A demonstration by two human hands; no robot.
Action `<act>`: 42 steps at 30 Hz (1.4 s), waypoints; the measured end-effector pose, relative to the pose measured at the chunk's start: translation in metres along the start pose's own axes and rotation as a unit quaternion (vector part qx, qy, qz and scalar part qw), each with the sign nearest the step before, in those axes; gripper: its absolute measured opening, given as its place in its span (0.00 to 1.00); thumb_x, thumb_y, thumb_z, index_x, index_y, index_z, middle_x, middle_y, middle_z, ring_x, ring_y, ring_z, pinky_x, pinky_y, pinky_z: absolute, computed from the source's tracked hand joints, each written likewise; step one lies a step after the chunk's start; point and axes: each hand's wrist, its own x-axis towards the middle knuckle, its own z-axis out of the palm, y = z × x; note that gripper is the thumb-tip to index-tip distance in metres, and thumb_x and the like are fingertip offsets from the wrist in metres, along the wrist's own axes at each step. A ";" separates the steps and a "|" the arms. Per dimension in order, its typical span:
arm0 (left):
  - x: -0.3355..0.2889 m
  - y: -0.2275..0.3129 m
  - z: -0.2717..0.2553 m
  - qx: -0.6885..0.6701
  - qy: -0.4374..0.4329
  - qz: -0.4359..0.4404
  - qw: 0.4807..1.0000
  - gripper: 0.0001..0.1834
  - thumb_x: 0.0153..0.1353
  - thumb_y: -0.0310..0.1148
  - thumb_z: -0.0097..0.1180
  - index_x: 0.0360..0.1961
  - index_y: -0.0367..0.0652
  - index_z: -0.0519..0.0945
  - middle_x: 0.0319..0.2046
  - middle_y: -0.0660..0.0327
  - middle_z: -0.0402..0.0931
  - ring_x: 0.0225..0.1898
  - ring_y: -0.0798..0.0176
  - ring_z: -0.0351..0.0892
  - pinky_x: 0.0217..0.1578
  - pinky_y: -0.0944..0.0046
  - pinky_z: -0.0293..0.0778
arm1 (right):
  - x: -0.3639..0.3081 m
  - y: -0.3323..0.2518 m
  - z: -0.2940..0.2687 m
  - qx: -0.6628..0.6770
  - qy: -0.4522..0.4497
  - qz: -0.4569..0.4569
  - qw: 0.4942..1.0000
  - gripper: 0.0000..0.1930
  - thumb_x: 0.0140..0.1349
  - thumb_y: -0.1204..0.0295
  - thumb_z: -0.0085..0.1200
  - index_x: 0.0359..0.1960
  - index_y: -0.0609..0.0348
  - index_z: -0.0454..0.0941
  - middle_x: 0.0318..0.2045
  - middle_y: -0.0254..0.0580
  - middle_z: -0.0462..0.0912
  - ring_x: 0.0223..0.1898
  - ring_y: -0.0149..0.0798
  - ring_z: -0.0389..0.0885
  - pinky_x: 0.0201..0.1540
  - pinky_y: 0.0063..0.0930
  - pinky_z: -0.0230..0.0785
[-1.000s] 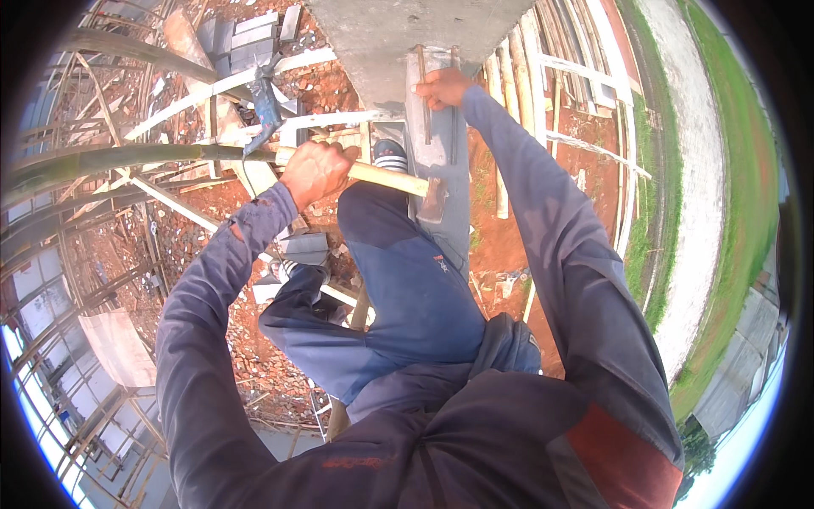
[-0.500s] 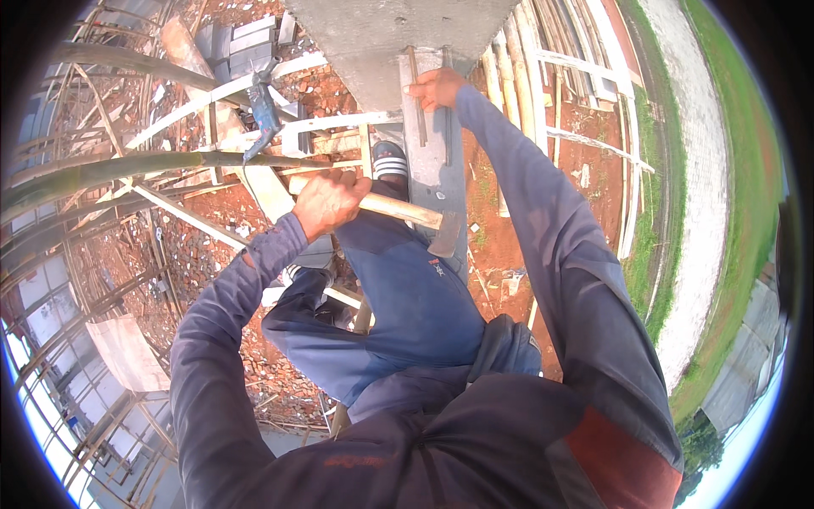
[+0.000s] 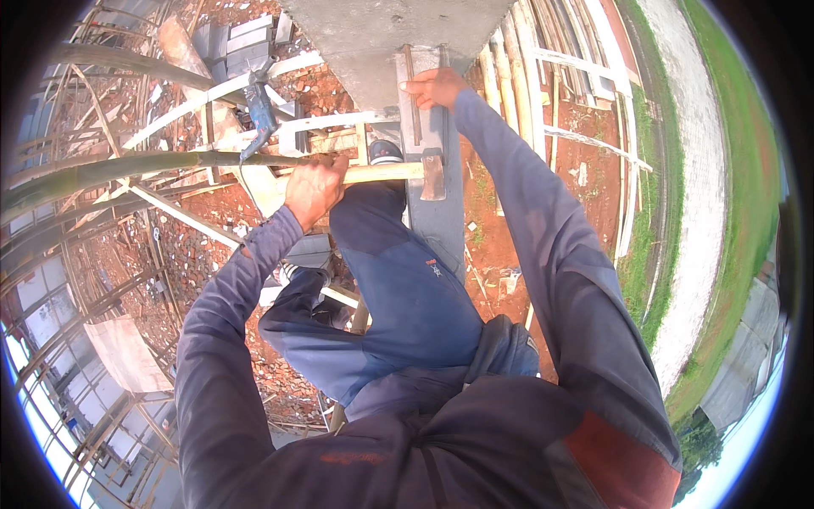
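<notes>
My left hand (image 3: 314,188) grips the pale wooden handle (image 3: 381,173) of a hatchet. Its dark, flared metal head (image 3: 433,178) is over the top of a narrow grey concrete beam (image 3: 439,225). Farther along the beam, my right hand (image 3: 434,87) is closed at two thin rusty steel bars. Its fingertips cross the left bar (image 3: 415,119), and the right bar (image 3: 443,56) shows just beyond the hand. Part of its grip is hidden by the fingers. The bars run toward a grey concrete column (image 3: 381,34).
A blue power tool (image 3: 259,110) hangs by a bamboo pole (image 3: 110,172) at left. Bamboo scaffolding surrounds that side, above rubble-strewn red soil. My shoe (image 3: 386,153) is beside the beam. Long poles (image 3: 513,76) lie to the right, before grass and a pale path (image 3: 704,170).
The hatchet head has moved away from me along the beam, and its handle has become nearly level. My right hand stays in about the same place at the bars.
</notes>
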 end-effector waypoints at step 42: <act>-0.121 0.055 0.016 -0.237 0.140 -0.505 0.818 0.15 0.56 0.35 0.57 0.39 0.34 0.83 0.24 0.40 0.79 0.28 0.39 0.82 0.33 0.47 0.76 | -0.097 0.038 0.018 -0.342 0.291 -0.052 0.892 0.19 0.53 0.56 0.68 0.39 0.57 0.84 0.39 0.51 0.87 0.45 0.50 0.85 0.48 0.43 0.77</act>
